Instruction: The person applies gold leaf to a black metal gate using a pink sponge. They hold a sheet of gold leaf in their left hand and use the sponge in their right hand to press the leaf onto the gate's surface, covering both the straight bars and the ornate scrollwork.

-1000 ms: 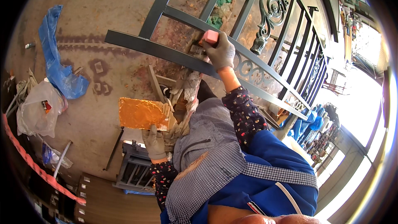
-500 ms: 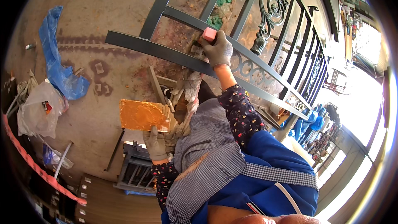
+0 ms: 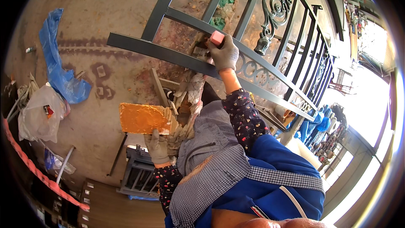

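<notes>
Gripped in my gloved right hand (image 3: 225, 54) is a small pink block, seemingly a sponge (image 3: 217, 37), against the upper rail of a dark metal railing (image 3: 162, 52). My fingers wrap round the block, so its underside is hidden. My gloved left hand (image 3: 157, 147) holds a flat rectangular board (image 3: 145, 118) by its near edge, thumb on top. Thick orange paste covers most of the board. The railing stretches from left of centre to the far right, with a cast scroll ornament (image 3: 275, 12) between its bars and rings between its two lower rails.
A wooden support (image 3: 159, 86) with ragged cloth (image 3: 195, 93) stands under the railing. On the floor to the left lie a blue sheet (image 3: 61, 67) and a clear plastic bag (image 3: 40, 114). Another dark metal frame (image 3: 141, 171) is below my left hand.
My right hand and the pink block have shifted slightly to the right along the rail. The orange-coated board has moved a little left and down.
</notes>
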A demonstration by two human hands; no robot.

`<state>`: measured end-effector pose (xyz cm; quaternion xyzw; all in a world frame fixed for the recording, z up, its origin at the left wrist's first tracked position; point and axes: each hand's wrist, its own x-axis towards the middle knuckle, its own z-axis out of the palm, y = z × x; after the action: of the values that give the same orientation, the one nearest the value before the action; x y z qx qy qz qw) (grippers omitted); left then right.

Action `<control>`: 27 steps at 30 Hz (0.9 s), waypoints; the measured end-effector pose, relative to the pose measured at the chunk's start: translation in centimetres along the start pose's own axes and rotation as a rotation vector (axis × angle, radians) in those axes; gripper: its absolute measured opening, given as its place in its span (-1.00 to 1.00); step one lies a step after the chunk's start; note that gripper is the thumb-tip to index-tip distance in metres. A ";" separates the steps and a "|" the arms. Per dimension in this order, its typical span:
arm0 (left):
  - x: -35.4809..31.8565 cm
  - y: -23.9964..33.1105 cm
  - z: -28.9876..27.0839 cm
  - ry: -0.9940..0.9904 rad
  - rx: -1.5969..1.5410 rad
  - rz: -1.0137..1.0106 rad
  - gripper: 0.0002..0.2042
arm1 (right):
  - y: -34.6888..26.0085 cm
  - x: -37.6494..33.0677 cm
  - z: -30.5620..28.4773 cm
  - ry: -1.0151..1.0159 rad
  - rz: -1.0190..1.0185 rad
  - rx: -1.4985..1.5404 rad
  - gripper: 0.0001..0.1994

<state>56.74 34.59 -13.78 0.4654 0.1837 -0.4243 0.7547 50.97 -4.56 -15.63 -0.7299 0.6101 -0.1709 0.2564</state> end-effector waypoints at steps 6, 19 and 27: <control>-0.1 -0.1 -0.1 0.005 0.026 0.014 -0.54 | 2.3 -0.9 -2.2 -0.016 -0.004 -0.161 -0.58; -0.2 -0.4 -0.3 -0.088 0.016 0.039 -0.51 | 3.4 -0.2 -1.9 0.023 -0.029 -0.072 -0.58; -0.5 -0.2 1.7 0.040 0.091 0.067 -0.52 | 2.6 -0.3 -2.6 0.015 -0.001 0.022 -0.56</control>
<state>56.10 33.26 -12.72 0.5136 0.1636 -0.3971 0.7428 47.40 -5.03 -15.03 -0.7261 0.6096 -0.1834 0.2597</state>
